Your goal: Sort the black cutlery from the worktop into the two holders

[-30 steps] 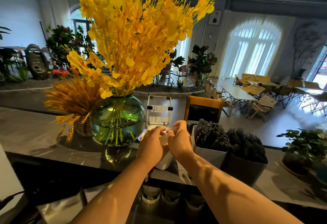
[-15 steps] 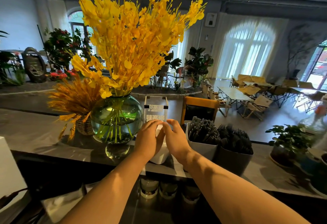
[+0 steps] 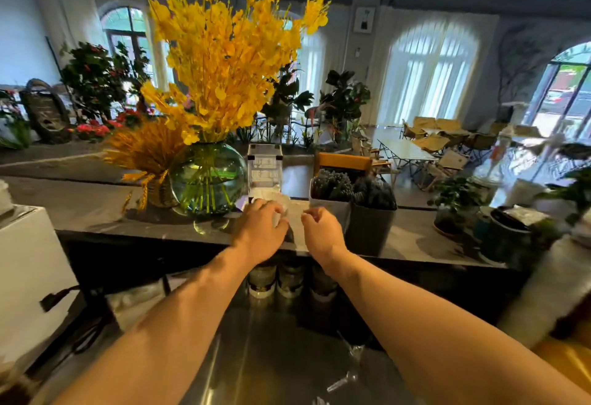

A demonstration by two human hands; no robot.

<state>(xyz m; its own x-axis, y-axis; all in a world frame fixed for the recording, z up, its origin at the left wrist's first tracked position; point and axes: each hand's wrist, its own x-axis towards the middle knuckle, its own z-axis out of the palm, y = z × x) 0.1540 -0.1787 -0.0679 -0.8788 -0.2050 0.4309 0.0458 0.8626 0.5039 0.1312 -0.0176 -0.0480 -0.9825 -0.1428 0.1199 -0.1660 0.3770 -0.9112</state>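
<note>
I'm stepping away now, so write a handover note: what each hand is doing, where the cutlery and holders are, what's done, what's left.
Left hand: over a blurred whitish thing on the worktop; grip unclear.
Right hand: fingers curled, next to the white holder; unclear if it holds anything.
Black cutlery stands in the white holder and in the grey holder right of it.
Done: both holders look full.
Left: no loose cutlery shows; check under the hands.

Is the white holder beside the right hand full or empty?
Full: the white holder is packed with black cutlery, the pieces standing upright and rising above its rim.
</note>
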